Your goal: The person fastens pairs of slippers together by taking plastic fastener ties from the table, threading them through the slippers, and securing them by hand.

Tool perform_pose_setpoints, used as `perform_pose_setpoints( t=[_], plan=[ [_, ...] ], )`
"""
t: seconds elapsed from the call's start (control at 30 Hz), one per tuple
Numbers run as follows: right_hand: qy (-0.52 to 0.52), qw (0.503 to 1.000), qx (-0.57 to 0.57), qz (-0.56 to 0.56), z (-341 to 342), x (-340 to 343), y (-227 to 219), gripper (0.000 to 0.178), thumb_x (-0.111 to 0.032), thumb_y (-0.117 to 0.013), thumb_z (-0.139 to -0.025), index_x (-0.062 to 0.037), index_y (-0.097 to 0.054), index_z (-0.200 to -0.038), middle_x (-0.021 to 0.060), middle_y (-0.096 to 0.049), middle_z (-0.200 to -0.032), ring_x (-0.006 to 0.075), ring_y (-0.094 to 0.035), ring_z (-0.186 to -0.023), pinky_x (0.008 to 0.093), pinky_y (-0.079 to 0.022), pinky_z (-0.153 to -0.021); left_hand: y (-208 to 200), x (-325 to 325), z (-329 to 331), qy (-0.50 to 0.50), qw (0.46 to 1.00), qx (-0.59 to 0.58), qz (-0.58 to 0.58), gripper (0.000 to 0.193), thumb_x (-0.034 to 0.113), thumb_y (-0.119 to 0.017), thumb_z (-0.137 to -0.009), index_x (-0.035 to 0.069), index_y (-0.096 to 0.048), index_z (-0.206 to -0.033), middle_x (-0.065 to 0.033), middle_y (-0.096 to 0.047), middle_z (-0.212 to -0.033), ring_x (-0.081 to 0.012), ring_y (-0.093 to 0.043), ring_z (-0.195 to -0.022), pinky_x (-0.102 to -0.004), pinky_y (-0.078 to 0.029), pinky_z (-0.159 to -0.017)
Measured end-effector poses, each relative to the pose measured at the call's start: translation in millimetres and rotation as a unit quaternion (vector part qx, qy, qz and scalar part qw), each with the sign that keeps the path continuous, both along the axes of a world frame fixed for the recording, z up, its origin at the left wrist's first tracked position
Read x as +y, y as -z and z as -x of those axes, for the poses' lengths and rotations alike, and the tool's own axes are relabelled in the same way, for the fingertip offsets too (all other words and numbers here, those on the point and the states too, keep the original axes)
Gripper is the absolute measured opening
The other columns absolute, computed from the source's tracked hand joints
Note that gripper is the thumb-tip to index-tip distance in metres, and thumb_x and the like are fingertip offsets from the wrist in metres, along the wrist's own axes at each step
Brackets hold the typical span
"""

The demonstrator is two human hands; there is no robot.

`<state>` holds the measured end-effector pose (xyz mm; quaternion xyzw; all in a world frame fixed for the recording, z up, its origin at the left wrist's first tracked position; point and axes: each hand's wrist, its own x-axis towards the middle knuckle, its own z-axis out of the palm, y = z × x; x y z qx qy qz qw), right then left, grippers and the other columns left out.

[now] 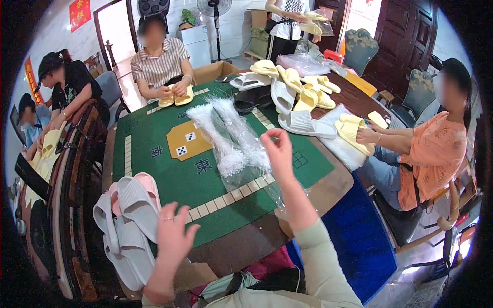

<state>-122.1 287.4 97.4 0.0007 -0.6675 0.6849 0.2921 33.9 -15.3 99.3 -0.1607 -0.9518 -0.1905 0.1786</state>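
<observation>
My left hand [174, 231] is over the near left of the table, fingers apart and holding nothing I can see. Beside it lies a pile of grey slippers [134, 205] with a pink slipper [149, 186] among them. My right hand [278, 154] is raised at the middle right, thumb and fingertips pinched together. Whatever sits in that pinch, if anything, is too small to make out. Just left of it, two bundles of thin white plastic ties [218, 138] lie in clear plastic bags [251, 167] on the green mat [149, 154].
Yellow slippers [290, 78], grey slippers [303, 123] and a black slipper [252, 98] crowd the table's far right. One person [164, 66] across and another in orange [436, 149] at right handle yellow slippers. Others work at far left and behind. A blue cloth [349, 246] hangs at the near right.
</observation>
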Motion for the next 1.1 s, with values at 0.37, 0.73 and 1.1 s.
perform_pose_setpoints(
  t=[0.37, 0.73, 1.1],
  plan=[
    [0.261, 0.921, -0.145, -0.249, 120, 212, 75, 0.081, -0.027, -0.075, -0.073, 0.0109, -0.036, -0.133, 0.0284, -0.042, -0.134, 0.0398, -0.044, -0.122, 0.0412, -0.034, -0.107, 94, 43, 3, 0.112, 0.988, -0.039, -0.098, 0.037, 0.027, -0.073, -0.077, 0.007, -0.063, -0.106, -0.0144, -0.054, -0.114, -0.0342, -0.048, -0.109, -0.0446, -0.042, -0.091],
    [0.215, 0.839, -0.169, -0.47, 74, 100, 72, 0.06, -0.017, -0.064, -0.078, 0.002, -0.04, -0.13, 0.0252, -0.04, -0.136, 0.042, -0.052, -0.112, 0.0464, -0.048, -0.089, 97, 38, 8, 0.088, 0.983, -0.061, -0.149, 0.034, 0.017, -0.075, -0.072, 0.007, -0.064, -0.103, -0.0142, -0.055, -0.111, -0.0346, -0.049, -0.105, -0.0448, -0.042, -0.09],
    [0.287, 0.706, -0.15, -0.63, -67, 165, -9, 0.06, 0.002, -0.061, -0.067, -0.0081, -0.049, -0.124, 0.0148, -0.055, -0.118, 0.0375, -0.047, -0.111, 0.0433, -0.038, -0.099, 99, 37, 9, 0.122, 0.978, -0.048, -0.163, 0.036, 0.013, -0.074, -0.072, 0.005, -0.061, -0.105, -0.0151, -0.052, -0.113, -0.0349, -0.048, -0.107, -0.0446, -0.041, -0.091]
  ],
)
